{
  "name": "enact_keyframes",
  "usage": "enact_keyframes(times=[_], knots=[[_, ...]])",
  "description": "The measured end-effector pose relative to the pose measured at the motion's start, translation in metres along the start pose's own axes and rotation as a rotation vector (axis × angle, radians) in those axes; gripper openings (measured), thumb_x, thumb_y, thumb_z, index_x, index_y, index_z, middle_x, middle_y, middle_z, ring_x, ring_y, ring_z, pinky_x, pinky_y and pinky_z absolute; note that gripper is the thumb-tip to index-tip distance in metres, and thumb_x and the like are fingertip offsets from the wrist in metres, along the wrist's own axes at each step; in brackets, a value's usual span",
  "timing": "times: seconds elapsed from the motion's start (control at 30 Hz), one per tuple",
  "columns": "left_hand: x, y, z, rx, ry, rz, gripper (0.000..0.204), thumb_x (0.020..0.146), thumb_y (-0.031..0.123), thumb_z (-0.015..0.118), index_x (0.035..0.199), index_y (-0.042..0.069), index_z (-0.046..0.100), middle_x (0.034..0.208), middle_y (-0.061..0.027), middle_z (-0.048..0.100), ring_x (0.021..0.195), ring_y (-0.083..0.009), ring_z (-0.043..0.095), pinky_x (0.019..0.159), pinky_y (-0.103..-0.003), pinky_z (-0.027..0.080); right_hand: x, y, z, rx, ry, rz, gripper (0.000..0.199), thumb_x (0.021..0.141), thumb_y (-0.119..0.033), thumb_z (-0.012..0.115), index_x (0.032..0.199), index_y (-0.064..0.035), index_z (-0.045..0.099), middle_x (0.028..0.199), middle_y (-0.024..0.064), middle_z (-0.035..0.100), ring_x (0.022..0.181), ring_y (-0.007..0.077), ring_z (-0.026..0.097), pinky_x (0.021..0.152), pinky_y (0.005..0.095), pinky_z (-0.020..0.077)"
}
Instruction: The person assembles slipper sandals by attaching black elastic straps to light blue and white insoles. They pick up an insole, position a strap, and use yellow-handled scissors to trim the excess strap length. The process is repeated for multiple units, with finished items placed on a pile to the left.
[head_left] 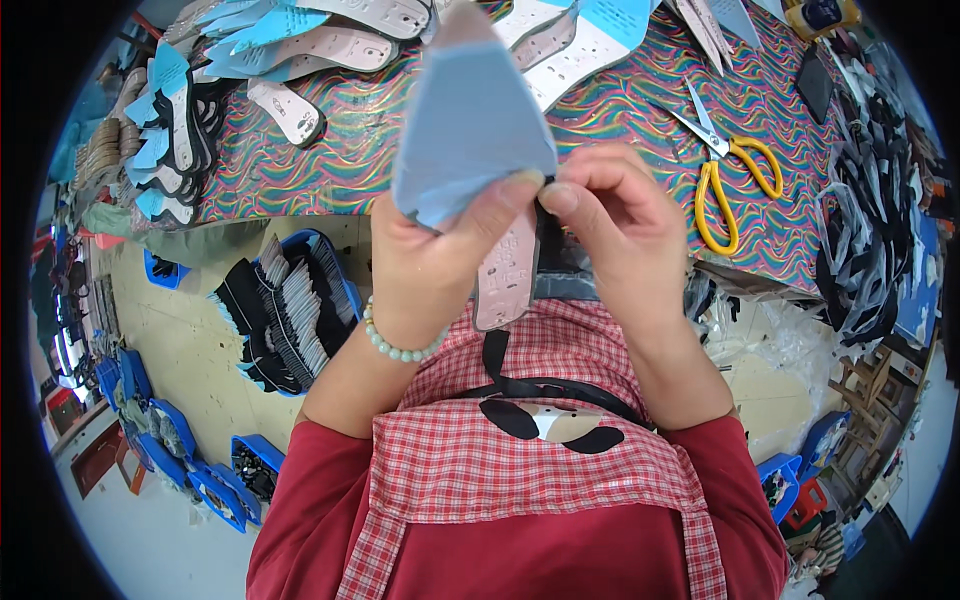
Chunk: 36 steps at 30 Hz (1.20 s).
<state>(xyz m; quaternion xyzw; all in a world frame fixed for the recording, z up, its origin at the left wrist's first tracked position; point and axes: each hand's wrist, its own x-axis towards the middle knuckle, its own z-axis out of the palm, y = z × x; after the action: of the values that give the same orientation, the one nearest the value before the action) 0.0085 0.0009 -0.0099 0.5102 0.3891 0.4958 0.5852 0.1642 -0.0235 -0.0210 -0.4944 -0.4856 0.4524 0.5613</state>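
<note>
Close in front of me I hold up a pink-and-blue insole (475, 120), its wide blue end pointing away and its pink, dark-edged end hanging toward my apron. My left hand (435, 240) is closed round its middle, thumb on top. At its right edge my right hand (625, 215) is closed in a pinch beside a small black bit; exactly what lies between those fingertips is hidden. To the right, yellow-handled scissors (718, 145) lie with blades apart on the patterned table cover (620, 120).
Stacks of similar insoles (175, 130) fill the table's far and left sides, with a single small one (287, 110) nearby. A dark phone-like slab (815, 83) and black strips in plastic (865, 220) lie right. Below left stands a blue bin (345, 275) of pieces.
</note>
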Motion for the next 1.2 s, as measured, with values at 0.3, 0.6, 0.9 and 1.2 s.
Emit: enact_keyframes(times=[0.3, 0.6, 0.9, 1.2], knots=[[0.036, -0.001, -0.005, -0.001, -0.339, 0.282, 0.047, 0.096, 0.038, 0.049, 0.118, -0.004, 0.056, 0.124, -0.0212, 0.055, 0.112, -0.0291, 0.056, 0.099, -0.042, 0.041, 0.018, -0.031, -0.005, -0.082, -0.299, -0.048, 0.024, 0.094, -0.020, 0.054, 0.100, 0.0020, 0.063, 0.090, 0.0090, 0.061, 0.084, 0.0187, 0.060, 0.072, 0.0305, 0.0473], [0.003, 0.028, 0.008, -0.262, -0.070, 0.137, 0.047, 0.098, 0.039, 0.045, 0.114, -0.004, 0.055, 0.088, -0.0127, 0.061, 0.083, -0.0247, 0.063, 0.081, -0.039, 0.051, -0.027, -0.025, 0.008, 0.186, -0.051, 0.031, 0.011, 0.091, -0.010, 0.061, 0.092, 0.0009, 0.062, 0.088, 0.0055, 0.061, 0.083, 0.0100, 0.056, 0.073, 0.0242, 0.0449], [0.023, 0.029, 0.027, -0.347, 0.071, -0.109, 0.051, 0.095, 0.039, 0.053, 0.123, -0.004, 0.049, 0.092, -0.0138, 0.062, 0.070, -0.0172, 0.061, 0.061, -0.028, 0.051, -0.022, -0.023, 0.005, -0.048, -0.078, 0.095, 0.013, 0.083, -0.008, 0.067, 0.083, -0.0008, 0.055, 0.077, 0.0059, 0.057, 0.069, 0.0137, 0.057, 0.060, 0.0269, 0.0453], [0.016, 0.010, 0.015, -0.302, -0.143, -0.096, 0.035, 0.095, 0.011, 0.047, 0.127, -0.002, 0.040, 0.090, -0.0101, 0.064, 0.085, -0.0202, 0.064, 0.077, -0.032, 0.051, 0.011, -0.028, -0.025, -0.473, -0.082, -0.345, 0.012, 0.077, -0.010, 0.069, 0.086, -0.0025, 0.065, 0.082, 0.0108, 0.062, 0.074, 0.0266, 0.059, 0.067, 0.0346, 0.0454]])
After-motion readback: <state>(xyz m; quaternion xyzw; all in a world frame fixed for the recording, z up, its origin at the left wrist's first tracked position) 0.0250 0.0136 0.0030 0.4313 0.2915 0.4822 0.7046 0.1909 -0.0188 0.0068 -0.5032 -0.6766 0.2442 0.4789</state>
